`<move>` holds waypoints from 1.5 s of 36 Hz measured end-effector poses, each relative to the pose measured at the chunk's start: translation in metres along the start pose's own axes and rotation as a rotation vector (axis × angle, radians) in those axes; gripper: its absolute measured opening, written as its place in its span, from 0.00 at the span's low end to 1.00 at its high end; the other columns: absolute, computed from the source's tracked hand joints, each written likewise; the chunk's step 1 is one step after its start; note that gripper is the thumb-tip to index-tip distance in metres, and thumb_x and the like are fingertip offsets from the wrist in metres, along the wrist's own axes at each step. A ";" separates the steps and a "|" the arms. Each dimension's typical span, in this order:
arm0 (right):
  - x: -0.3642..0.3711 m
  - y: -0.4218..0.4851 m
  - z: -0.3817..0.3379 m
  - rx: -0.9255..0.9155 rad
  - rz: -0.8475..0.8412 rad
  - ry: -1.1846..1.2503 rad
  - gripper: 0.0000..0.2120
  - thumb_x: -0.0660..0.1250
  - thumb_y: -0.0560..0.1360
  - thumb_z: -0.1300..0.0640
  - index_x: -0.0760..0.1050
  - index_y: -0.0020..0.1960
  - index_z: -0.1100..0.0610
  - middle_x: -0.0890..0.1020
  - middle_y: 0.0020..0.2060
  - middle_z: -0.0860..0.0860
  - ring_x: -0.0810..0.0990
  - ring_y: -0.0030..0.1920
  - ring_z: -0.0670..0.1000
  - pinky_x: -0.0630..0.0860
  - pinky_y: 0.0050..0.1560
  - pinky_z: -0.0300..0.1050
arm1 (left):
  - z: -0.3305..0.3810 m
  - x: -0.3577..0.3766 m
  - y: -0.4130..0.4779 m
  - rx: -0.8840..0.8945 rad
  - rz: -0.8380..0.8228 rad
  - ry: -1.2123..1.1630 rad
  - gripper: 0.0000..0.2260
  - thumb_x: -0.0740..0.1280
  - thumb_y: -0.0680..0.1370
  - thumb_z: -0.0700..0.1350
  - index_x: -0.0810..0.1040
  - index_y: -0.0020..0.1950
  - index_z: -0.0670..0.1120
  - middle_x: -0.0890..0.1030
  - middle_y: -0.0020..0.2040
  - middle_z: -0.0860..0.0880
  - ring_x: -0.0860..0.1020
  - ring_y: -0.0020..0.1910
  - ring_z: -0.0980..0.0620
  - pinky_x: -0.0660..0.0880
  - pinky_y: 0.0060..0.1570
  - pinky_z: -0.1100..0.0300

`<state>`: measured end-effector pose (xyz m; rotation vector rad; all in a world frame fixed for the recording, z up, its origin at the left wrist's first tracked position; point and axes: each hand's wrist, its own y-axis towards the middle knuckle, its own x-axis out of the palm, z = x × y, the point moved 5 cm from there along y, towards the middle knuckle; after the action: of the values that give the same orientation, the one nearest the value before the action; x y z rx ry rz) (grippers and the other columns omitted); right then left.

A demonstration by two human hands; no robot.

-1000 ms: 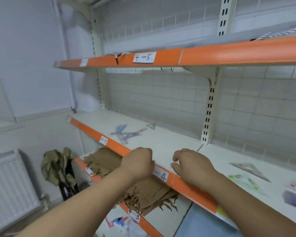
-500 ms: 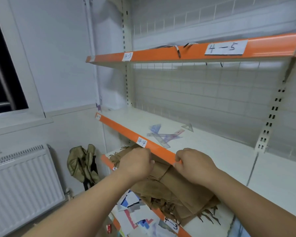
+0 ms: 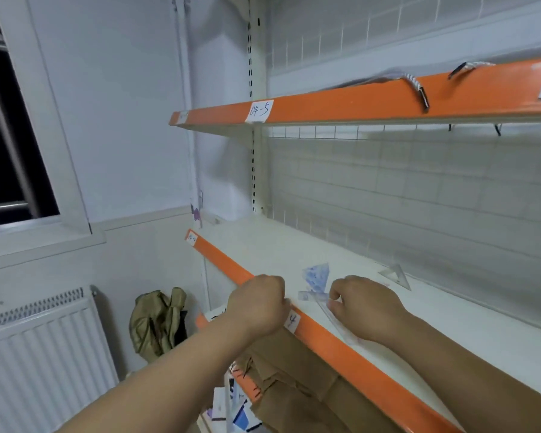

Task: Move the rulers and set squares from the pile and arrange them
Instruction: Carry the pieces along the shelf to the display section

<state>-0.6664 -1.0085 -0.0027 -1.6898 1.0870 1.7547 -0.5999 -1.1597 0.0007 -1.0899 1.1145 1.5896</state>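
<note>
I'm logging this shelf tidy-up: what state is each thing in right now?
Left hand: fist at the edge of the shelf, grip hidden.
Right hand: fingers curled on the clear ruler.
Blue set square: flat on the shelf, touching the ruler.
Clear set square: flat, apart, untouched.
Brown cloth: heaped below the shelf.
Bag: slumped on the floor.

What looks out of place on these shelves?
Rulers and set squares lie crossed in a loose heap near the middle shelf's front edge; one clear set square sits apart toward the back. Brown cloth spills over the shelf below.
</note>
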 end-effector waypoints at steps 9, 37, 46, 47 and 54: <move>0.025 0.056 0.023 0.046 -0.050 -0.049 0.11 0.56 0.78 0.56 0.76 0.54 0.54 0.79 0.51 0.51 0.78 0.52 0.52 0.76 0.52 0.48 | -0.011 0.021 0.056 0.030 -0.046 0.010 0.10 0.59 0.80 0.47 0.76 0.54 0.42 0.78 0.51 0.45 0.76 0.49 0.47 0.75 0.47 0.56; 0.073 0.096 0.032 0.220 -0.285 -0.070 0.11 0.56 0.77 0.58 0.76 0.51 0.55 0.76 0.53 0.54 0.71 0.56 0.55 0.71 0.52 0.48 | -0.026 0.062 0.141 0.310 -0.223 -0.036 0.11 0.59 0.80 0.49 0.75 0.58 0.45 0.77 0.57 0.47 0.75 0.56 0.48 0.74 0.54 0.56; 0.059 0.102 0.036 0.182 -0.172 0.151 0.16 0.55 0.78 0.66 0.78 0.48 0.50 0.79 0.48 0.49 0.70 0.46 0.44 0.63 0.38 0.28 | -0.019 0.067 0.147 0.380 -0.233 -0.058 0.17 0.62 0.79 0.50 0.70 0.66 0.47 0.74 0.62 0.48 0.73 0.61 0.49 0.72 0.57 0.56; 0.058 0.102 0.036 0.185 -0.162 0.161 0.16 0.55 0.78 0.66 0.76 0.45 0.49 0.78 0.46 0.49 0.71 0.46 0.45 0.63 0.37 0.26 | -0.018 0.066 0.148 0.386 -0.221 -0.064 0.16 0.62 0.79 0.50 0.70 0.66 0.47 0.75 0.61 0.48 0.73 0.60 0.49 0.72 0.56 0.56; 0.051 0.099 0.042 0.288 -0.076 0.341 0.09 0.54 0.81 0.59 0.72 0.53 0.50 0.76 0.42 0.44 0.72 0.38 0.42 0.65 0.34 0.26 | -0.006 0.052 0.149 0.483 -0.100 -0.052 0.14 0.66 0.77 0.51 0.75 0.61 0.48 0.70 0.56 0.48 0.71 0.58 0.49 0.70 0.48 0.58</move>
<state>-0.7762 -1.0419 -0.0336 -1.8543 1.3287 1.2196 -0.7537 -1.1868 -0.0222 -0.7633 1.2998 1.1776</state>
